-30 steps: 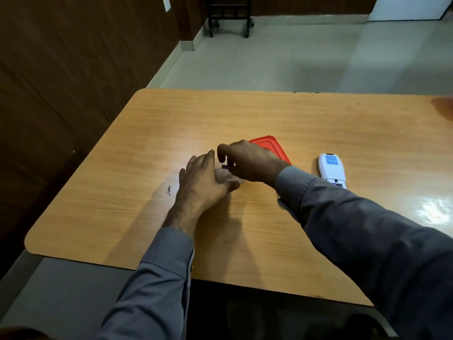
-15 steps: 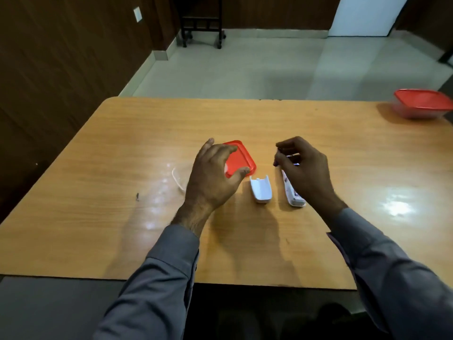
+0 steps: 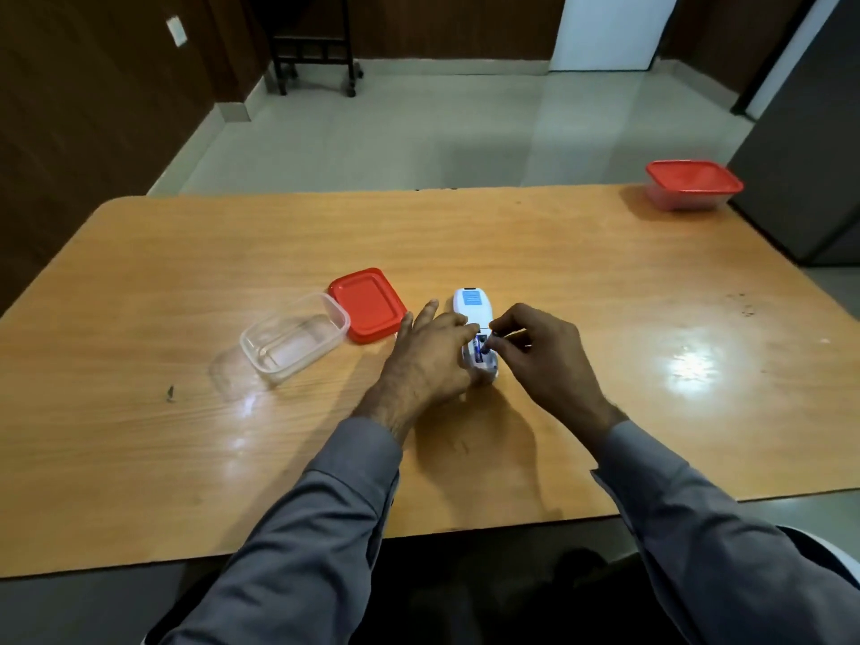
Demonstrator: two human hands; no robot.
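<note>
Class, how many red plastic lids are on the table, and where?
2. One flat red rectangular plastic lid lies loose beside the open clear plastic container, mid-table; the other red lid closes a second clear container at the far right corner. None appears hidden.

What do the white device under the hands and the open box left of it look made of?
White device: probably hard plastic, smooth moulded shell, blue label stuck on. Open box: looks like clear glossy plastic; the grain of the table shows through it.
</note>
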